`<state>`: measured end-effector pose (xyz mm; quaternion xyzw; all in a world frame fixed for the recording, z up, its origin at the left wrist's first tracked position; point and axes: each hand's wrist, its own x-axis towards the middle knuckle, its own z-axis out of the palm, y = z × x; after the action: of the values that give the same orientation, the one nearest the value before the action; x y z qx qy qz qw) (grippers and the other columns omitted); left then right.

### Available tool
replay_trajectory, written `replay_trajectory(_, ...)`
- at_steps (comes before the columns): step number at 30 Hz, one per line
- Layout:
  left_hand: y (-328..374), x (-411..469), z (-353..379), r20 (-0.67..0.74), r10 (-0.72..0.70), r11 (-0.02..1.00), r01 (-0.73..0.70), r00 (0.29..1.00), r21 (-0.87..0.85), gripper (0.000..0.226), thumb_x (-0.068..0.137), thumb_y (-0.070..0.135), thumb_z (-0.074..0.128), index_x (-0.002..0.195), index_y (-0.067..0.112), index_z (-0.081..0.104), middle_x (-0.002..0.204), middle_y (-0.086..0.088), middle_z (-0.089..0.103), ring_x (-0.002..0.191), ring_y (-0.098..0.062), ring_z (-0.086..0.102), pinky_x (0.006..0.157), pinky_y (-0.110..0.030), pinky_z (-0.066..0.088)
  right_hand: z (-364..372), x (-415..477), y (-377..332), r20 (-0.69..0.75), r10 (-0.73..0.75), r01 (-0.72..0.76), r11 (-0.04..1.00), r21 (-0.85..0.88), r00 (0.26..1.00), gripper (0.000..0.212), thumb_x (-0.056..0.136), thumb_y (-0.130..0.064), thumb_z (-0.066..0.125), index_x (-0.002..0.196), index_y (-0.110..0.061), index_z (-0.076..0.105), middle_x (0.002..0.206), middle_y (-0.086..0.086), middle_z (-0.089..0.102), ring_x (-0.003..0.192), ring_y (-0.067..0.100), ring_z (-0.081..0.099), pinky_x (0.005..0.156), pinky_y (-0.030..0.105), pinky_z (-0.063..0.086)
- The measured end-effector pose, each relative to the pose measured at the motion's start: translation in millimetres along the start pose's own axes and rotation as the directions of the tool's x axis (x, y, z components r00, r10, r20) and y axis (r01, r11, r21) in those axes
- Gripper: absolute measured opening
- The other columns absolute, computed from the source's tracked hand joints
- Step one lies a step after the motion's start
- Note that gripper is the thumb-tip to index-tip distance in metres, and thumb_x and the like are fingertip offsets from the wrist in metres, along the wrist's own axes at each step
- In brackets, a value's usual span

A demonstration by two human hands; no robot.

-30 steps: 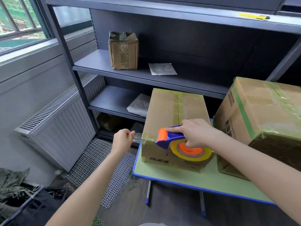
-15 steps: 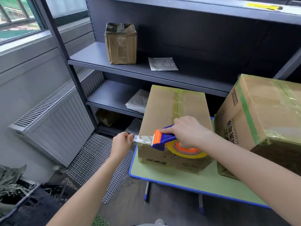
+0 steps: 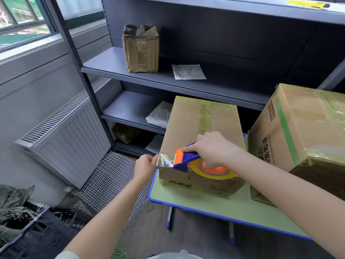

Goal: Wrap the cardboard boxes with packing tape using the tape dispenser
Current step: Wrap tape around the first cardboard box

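The right arm comes in from the lower right across the green table (image 3: 205, 204). The right hand (image 3: 212, 148) is wrapped round the blue-and-orange tape dispenser (image 3: 187, 157), with the fingers curled down into the orange core of the yellowish roll and the index finger lying along the top of the blue body. The cardboard box (image 3: 201, 118) sits right under and beyond that hand, and the dispenser is up against its near left corner.

The left arm comes up from the bottom middle. The left hand (image 3: 144, 166) pinches the free end of the tape strip (image 3: 165, 160) between thumb and fingertips, just left of the dispenser's orange cutter. The strip runs shiny and crinkled between the two hands, over the box's corner. I honestly can't tell if it's stuck to the cardboard there, too much glare.

Right of the right forearm there's a bigger box (image 3: 302, 128), already taped, on the same table. Past both hands is a grey shelf (image 3: 112, 68) with a small box (image 3: 141, 49) on it.
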<state>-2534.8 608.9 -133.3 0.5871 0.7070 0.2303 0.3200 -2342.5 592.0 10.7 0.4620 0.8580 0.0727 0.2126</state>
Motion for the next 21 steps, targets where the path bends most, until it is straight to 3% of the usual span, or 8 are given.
replay_trajectory(7,-6.3,8.9,-1.1,0.134,-0.114,0.993,0.116,0.984,-0.006,0.061,0.092,0.047,0.050,0.046,0.015,0.027,0.041,0.003,0.025,0.041,-0.013,0.019,0.046,-0.026,0.019,-3.1,1.9,2.6,0.012,-0.003,0.002,1.000,0.018,1.000,0.065,0.089,-0.022,0.048,0.144,-0.048,0.025,0.093,0.002,0.042,0.088,0.022,0.050,0.064,0.031,0.037)
replay_trajectory(10,-14.0,3.3,4.9,0.143,-0.099,0.989,0.114,0.985,-0.098,0.041,0.094,0.038,0.051,0.065,0.011,0.045,0.059,0.000,0.046,0.054,-0.014,0.038,0.050,-0.025,0.029,-3.2,1.7,2.8,0.017,0.002,-0.003,1.000,0.026,1.000,0.065,0.088,-0.022,0.049,0.143,-0.048,0.026,0.093,0.002,0.043,0.088,0.023,0.050,0.066,0.032,0.039)
replay_trajectory(12,-14.4,-2.4,8.6,-0.011,0.020,0.992,-0.021,1.000,-0.126,0.012,0.096,0.015,0.049,0.092,0.005,0.055,0.088,-0.006,0.059,0.080,-0.020,0.053,0.065,-0.025,0.039,-3.7,2.3,2.9,0.018,0.004,-0.005,0.999,0.037,1.000,0.064,0.087,-0.021,0.050,0.142,-0.048,0.028,0.092,0.002,0.044,0.084,0.022,0.048,0.064,0.032,0.039)
replay_trajectory(13,-13.2,-6.6,9.0,-0.082,0.122,0.985,-0.131,0.989,-0.114,0.016,0.093,0.001,0.045,0.102,0.004,0.058,0.100,-0.008,0.059,0.092,-0.021,0.054,0.074,-0.024,0.040,-3.9,2.5,2.8,0.021,0.004,-0.005,0.999,0.040,1.000,0.064,0.087,-0.021,0.050,0.141,-0.048,0.029,0.092,0.002,0.044,0.083,0.023,0.048,0.063,0.032,0.038)
replay_trajectory(15,-11.2,-13.3,8.8,-0.156,0.369,0.925,-0.379,0.916,-0.037,0.044,0.080,-0.015,0.040,0.118,0.001,0.058,0.117,-0.011,0.057,0.108,-0.020,0.048,0.092,-0.023,0.037,-4.3,3.2,2.9,0.029,0.008,-0.010,0.999,0.039,1.000,0.061,0.087,-0.021,0.050,0.139,-0.047,0.033,0.092,0.002,0.046,0.082,0.023,0.049,0.061,0.032,0.038)
replay_trajectory(17,-10.7,-18.0,9.8,-0.144,0.616,0.788,-0.605,0.775,0.114,0.054,0.074,-0.006,0.039,0.124,-0.001,0.057,0.127,-0.012,0.057,0.119,-0.019,0.043,0.103,-0.025,0.031,-4.7,4.2,2.4,0.028,0.015,-0.016,0.999,0.035,0.999,0.057,0.086,-0.020,0.051,0.136,-0.045,0.038,0.092,0.002,0.048,0.084,0.024,0.052,0.062,0.032,0.040)
replay_trajectory(19,-9.8,-21.6,16.7,-0.061,0.761,0.632,-0.718,0.646,0.293,0.054,0.074,0.012,0.043,0.124,0.001,0.059,0.128,-0.010,0.059,0.122,-0.023,0.047,0.107,-0.028,0.029,-5.7,5.5,0.4,0.021,0.017,-0.018,0.999,0.027,1.000,0.053,0.086,-0.021,0.051,0.134,-0.043,0.041,0.091,0.002,0.048,0.087,0.026,0.055,0.065,0.034,0.042)
replay_trajectory(21,-7.8,-21.2,23.8,-0.033,0.798,0.568,-0.731,0.602,0.380,0.048,0.073,0.015,0.062,0.119,0.001,0.063,0.122,-0.009,0.064,0.117,-0.026,0.057,0.107,-0.030,0.029,-6.9,6.6,-0.8,0.016,0.009,-0.009,1.000,0.018,1.000,0.052,0.087,-0.022,0.050,0.135,-0.043,0.041,0.095,0.002,0.051,0.091,0.026,0.056,0.066,0.034,0.042)
